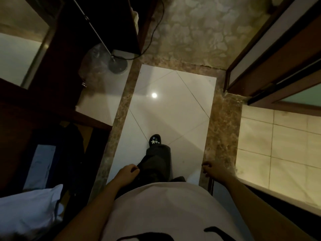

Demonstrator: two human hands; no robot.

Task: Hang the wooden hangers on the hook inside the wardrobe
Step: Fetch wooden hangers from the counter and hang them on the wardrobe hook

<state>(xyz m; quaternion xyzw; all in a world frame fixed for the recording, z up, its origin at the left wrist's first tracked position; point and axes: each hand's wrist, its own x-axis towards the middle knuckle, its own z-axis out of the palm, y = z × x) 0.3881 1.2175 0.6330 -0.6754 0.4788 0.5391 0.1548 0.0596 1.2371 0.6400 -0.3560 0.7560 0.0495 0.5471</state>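
Note:
I look straight down at a white tiled floor [166, 110] in a narrow passage. No wooden hanger and no hook shows in this view. My left hand [127, 173] hangs by my thigh with its fingers curled and nothing in it. My right hand [211, 170] hangs at my right side, fingers also curled and holding nothing. A dark wooden wardrobe [57, 105] stands open on the left, with dark and light blue clothes [41, 164] inside.
A round lamp base [117, 66] with a black cable stands on the floor at the upper left. A brown marble border [220, 129] frames the floor. A wooden door frame [271, 63] and beige tiles [281, 150] lie to the right. White fabric [29, 207] fills the lower left.

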